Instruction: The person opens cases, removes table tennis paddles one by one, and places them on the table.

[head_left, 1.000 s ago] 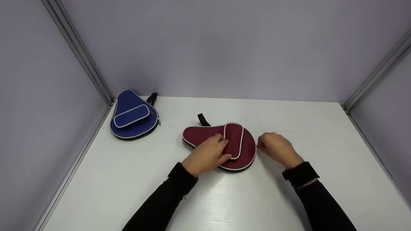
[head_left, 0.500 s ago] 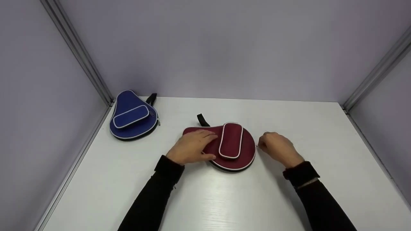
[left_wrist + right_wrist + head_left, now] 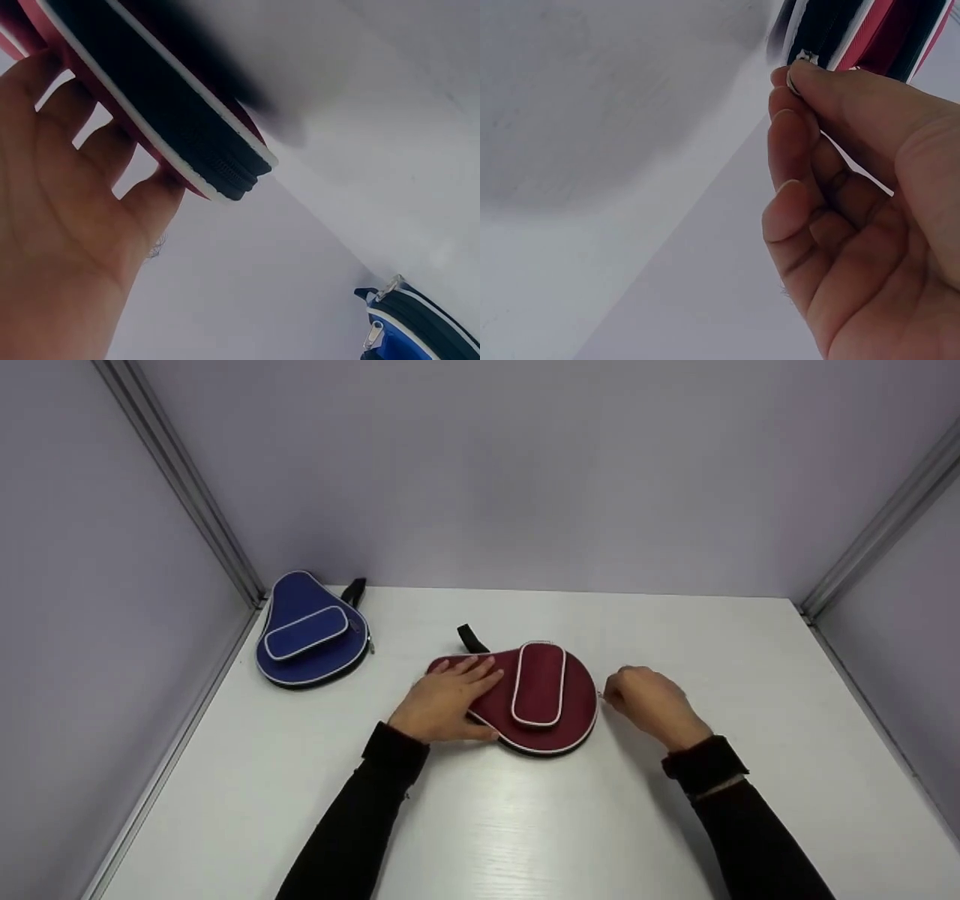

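A dark red paddle-shaped case (image 3: 577, 705) lies flat on the white table, its narrow end to the left and its raised pocket (image 3: 538, 684) facing up. Fingers spread, my left hand (image 3: 442, 701) rests on the narrow part; the left wrist view shows the fingertips on its upper face above the black zipper side (image 3: 165, 97). At the round end, my right hand (image 3: 651, 705) pinches a small metal zipper pull (image 3: 793, 81) between thumb and forefinger, with the slider (image 3: 808, 57) on the case's side.
A blue case (image 3: 311, 637) of the same shape lies at the back left corner of the table (image 3: 712, 660). Behind the red case a black strap (image 3: 471, 639) sticks out. Grey walls (image 3: 480, 472) stand at the back and both sides.
My left hand has moved left from beside the pocket onto the narrow part, and its fingers have spread. The red case has shifted slightly toward the back; my right hand has barely moved.
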### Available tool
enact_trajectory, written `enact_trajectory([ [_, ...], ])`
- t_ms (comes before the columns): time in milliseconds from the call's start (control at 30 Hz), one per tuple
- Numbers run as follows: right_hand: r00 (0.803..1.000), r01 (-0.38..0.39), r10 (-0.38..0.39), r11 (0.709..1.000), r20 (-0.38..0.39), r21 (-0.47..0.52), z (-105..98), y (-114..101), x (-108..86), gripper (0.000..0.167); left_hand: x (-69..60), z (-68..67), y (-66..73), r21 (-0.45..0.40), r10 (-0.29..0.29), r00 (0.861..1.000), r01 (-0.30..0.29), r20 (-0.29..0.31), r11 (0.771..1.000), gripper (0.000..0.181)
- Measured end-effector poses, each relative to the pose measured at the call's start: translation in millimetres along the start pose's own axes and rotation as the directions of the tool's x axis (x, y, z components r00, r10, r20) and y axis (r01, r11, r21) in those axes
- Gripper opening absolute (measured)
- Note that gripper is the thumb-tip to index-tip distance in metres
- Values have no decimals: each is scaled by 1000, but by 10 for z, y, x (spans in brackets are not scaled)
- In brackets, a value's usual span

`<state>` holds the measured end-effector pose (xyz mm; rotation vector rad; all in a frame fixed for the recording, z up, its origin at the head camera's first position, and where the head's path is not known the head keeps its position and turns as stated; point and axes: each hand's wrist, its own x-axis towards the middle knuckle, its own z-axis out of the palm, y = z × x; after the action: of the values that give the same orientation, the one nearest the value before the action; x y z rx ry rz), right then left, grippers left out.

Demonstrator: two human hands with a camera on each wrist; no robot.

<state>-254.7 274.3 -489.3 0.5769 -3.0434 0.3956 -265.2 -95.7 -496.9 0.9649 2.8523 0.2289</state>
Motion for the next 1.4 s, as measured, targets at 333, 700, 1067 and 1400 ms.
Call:
enact_trajectory([
  [333,1000,-7,7,1000,-12,-11,4,-3,1,6,52,36,57,7,-48,998,48,-35,999,107],
  [700,1000,27,-27,1000,-4,-14,13,-34,0,5,73,40,140,-6,-107,991,107,-82,994,104],
  [1067,999,47,-47,999,21,7,55,-107,16,6,105,53,190,-4,-193,979,193,-71,981,104],
  [1400,995,98,-97,995,16,-18,80,-215,5,8,118,54,228,-6,-238,968,238,-77,971,106],
])
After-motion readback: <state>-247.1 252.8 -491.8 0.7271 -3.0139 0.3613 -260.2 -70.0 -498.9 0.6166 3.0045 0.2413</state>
